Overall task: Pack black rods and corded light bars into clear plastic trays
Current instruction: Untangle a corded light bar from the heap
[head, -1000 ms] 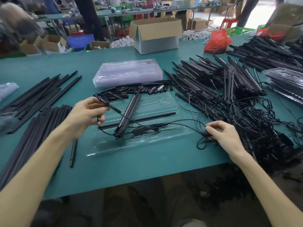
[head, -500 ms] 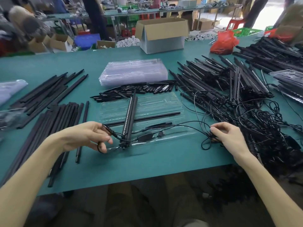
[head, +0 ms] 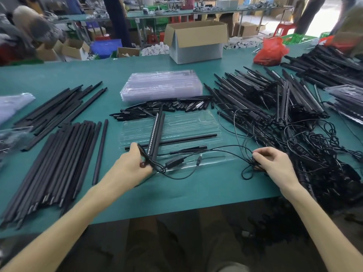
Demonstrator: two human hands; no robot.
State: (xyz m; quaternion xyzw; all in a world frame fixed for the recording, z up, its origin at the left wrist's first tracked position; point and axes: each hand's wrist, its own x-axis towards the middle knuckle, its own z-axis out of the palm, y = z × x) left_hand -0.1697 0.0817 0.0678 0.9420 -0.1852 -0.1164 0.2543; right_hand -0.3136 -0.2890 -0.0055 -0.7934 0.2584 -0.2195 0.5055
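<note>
As we look down from the head camera, our left hand point(head: 135, 163) sits near the middle of the frame. Its fingers are curled round the near end of a light bar point(head: 156, 132). That bar lies slanted across the clear tray point(head: 186, 124), which rests on the green table point(head: 59, 75) just above our hands. One black rod point(head: 176, 140) lies long-ways in the tray, and the light bar crosses over it.

Our right hand point(head: 275, 163), right of the middle, pinches a loop of thin black cord point(head: 222, 149). The cord runs from the bar's end along the front of the tray, with a small black box point(head: 174, 162) on it.

A big tangle of corded light bars point(head: 265, 99) fills the right side, and its wires reach right up to our right hand. At the left lies a heap of black rods point(head: 64, 154), with a single rod point(head: 100, 152) beside it. Just behind the tray is a row of short black pieces point(head: 167, 107), and behind those a stack of clear trays point(head: 163, 85). At the top of the frame stand a cardboard box point(head: 196, 42) and a red bag point(head: 269, 52).
</note>
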